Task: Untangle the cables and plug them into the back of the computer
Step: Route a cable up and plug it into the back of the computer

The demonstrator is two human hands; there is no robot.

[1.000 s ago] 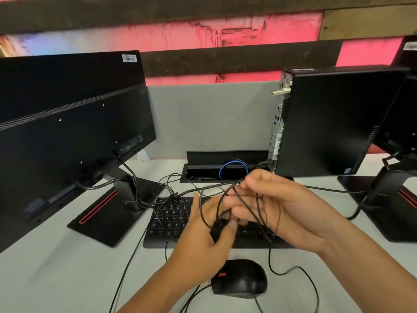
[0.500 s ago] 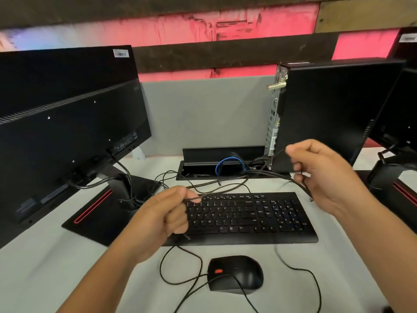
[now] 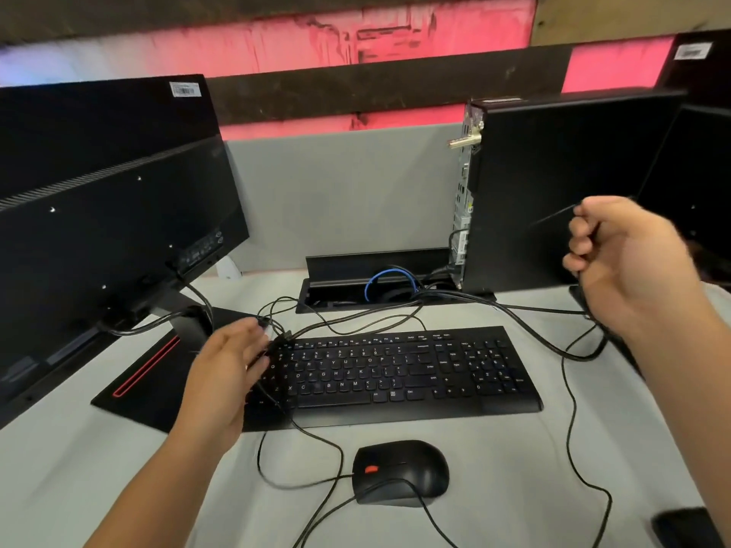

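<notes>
Two hands: both mine, spread wide apart over the tabletop [image 3: 79,460].
Right hand [image 3: 629,267]: raised in front of the computer [image 3: 561,191], my grip curled tight round a thin black cable [image 3: 569,409] that drops past my wrist and snakes down the tabletop.
Left hand [image 3: 229,369]: low at the keyboard's [image 3: 395,373] left end, fingers around a bunch of black cables [image 3: 356,322]; motion blur there, so I cannot tell how firm that grip is.
Cables: from my left hand they run right, across the top edge of the keyboard, toward the cable tray [image 3: 356,282] and the computer's back [image 3: 463,199].
Computer: upright at the right, rear ports facing left, a cable already in near its base.
Mouse [image 3: 399,472]: below the keyboard, its lead looping left.
Monitor [image 3: 110,215]: left, back toward me.
</notes>
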